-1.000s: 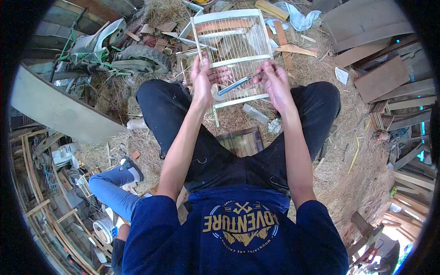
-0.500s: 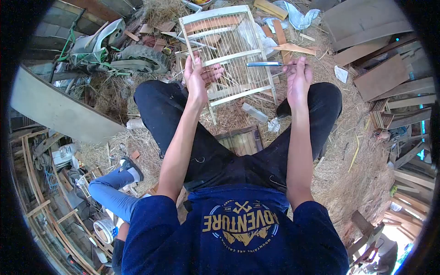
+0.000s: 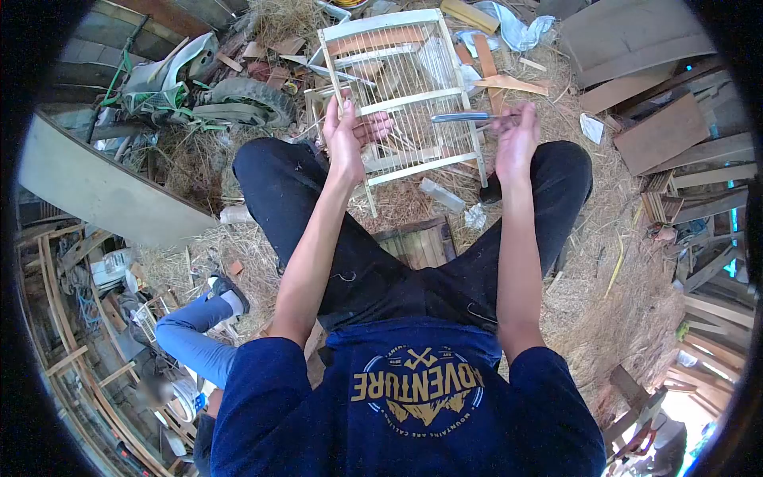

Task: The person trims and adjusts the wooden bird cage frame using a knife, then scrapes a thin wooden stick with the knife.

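Observation:
A pale wooden cage frame with thin bars leans tilted beyond my knees. My left hand grips its left side, thumb on the upright and fingers reaching behind the bars. To the right of the frame, my right hand is closed on a slim tool with a blue-grey handle, which points left across the frame's right edge. The tool's other end is hidden in my fingers.
A clear plastic piece and a wooden board lie between my legs. Another person's leg is at the left. A large panel stands at upper left, near a wheel. Wood scraps are at the right.
My right hand has moved right, away from the bars, and the tool has swung from slanting to nearly level. The frame has shifted slightly in my left hand's hold.

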The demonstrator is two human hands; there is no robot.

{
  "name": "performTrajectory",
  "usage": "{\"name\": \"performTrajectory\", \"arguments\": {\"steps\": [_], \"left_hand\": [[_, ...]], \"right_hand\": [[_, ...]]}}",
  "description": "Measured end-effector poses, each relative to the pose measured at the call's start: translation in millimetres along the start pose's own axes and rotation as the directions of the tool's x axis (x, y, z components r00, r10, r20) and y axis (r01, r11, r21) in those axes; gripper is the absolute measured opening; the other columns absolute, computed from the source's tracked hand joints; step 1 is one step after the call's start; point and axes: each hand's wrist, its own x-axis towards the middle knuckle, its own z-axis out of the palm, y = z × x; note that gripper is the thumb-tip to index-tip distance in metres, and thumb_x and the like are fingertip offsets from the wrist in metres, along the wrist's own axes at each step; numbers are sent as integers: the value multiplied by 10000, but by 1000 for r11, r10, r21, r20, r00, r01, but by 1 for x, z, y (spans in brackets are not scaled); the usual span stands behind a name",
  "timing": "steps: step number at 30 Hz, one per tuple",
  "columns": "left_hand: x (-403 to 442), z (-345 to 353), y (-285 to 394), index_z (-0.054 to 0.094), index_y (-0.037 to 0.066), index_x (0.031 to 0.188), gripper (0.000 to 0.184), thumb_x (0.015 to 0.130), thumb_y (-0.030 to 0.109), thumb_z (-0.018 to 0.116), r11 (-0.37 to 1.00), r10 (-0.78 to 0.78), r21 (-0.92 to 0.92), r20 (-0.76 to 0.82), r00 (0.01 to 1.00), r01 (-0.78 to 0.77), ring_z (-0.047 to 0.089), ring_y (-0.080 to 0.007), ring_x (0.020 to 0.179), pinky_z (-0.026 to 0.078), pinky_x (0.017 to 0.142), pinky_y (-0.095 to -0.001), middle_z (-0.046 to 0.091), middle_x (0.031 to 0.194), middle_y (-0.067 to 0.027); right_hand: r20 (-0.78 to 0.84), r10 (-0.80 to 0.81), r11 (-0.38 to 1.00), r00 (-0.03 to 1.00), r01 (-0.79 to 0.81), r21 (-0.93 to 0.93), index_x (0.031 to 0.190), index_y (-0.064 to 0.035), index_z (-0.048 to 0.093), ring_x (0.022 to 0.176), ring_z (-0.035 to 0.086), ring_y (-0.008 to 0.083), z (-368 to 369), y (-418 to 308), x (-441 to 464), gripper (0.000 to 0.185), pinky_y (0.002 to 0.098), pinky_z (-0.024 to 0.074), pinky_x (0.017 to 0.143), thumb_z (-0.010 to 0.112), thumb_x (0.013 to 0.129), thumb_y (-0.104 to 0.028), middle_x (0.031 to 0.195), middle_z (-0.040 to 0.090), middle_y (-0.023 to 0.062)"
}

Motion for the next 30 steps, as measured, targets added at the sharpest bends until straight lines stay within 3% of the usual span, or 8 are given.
{"name": "performTrajectory", "arguments": {"steps": [1,3,5,8,11,19,25,30], "left_hand": [[0,0,0,373,116,1443,390,1083,266,396,1000,0,5,11,1000,0,731,-281,781,599,686,-375,703,944,-220],[0,0,0,362,107,1459,419,1080,284,392,1000,1,16,33,999,-1,728,-290,818,593,728,-396,699,969,-220],[2,0,-3,364,109,1458,415,1080,278,392,1000,6,21,45,999,-7,728,-293,818,593,729,-398,699,973,-223],[2,0,-6,369,117,1455,406,1081,272,390,1000,9,27,47,999,-10,729,-295,809,593,721,-395,700,969,-227],[3,1,-8,379,130,1450,394,1081,270,390,1000,13,11,54,998,-14,731,-299,797,594,709,-394,703,957,-228],[0,2,-1,397,130,1435,375,1082,255,410,998,37,-60,29,999,-35,737,-275,769,604,660,-360,714,942,-211],[0,3,-4,385,134,1450,394,1078,260,408,999,43,-8,39,998,-43,735,-300,792,603,689,-392,708,965,-219],[-1,3,-3,377,116,1455,405,1073,246,415,998,56,-32,40,998,-55,732,-304,809,608,694,-405,698,996,-216]], "right_hand": [[-107,-23,999,994,25,22,993,-69,523,699,556,144,-2,-1,3,283,306,463,609,476,1065,-339,869,568,51],[-106,-37,999,994,38,7,994,-69,522,691,540,137,-4,-3,4,251,303,456,579,472,1063,-306,814,558,44],[-57,-41,998,998,39,-39,1002,-59,515,676,546,137,0,2,-2,239,303,457,573,461,1065,-283,789,568,52],[190,-28,989,981,55,-140,1065,-29,513,639,565,142,7,10,-15,221,295,457,546,424,1068,-232,792,612,77],[258,57,964,964,15,-267,1128,-8,505,726,601,159,16,9,-22,221,297,457,559,419,1057,-199,867,627,98],[-112,-222,953,968,191,-236,1176,6,476,586,598,187,-7,-3,4,232,311,482,506,360,1056,-154,786,656,133],[207,-101,936,973,163,-312,1200,10,472,567,605,155,11,15,-18,260,282,469,482,378,1079,-200,761,671,133],[26,-270,935,963,268,-230,1201,14,452,546,570,155,4,4,-4,251,273,444,468,368,1071,-183,722,651,125]]}}
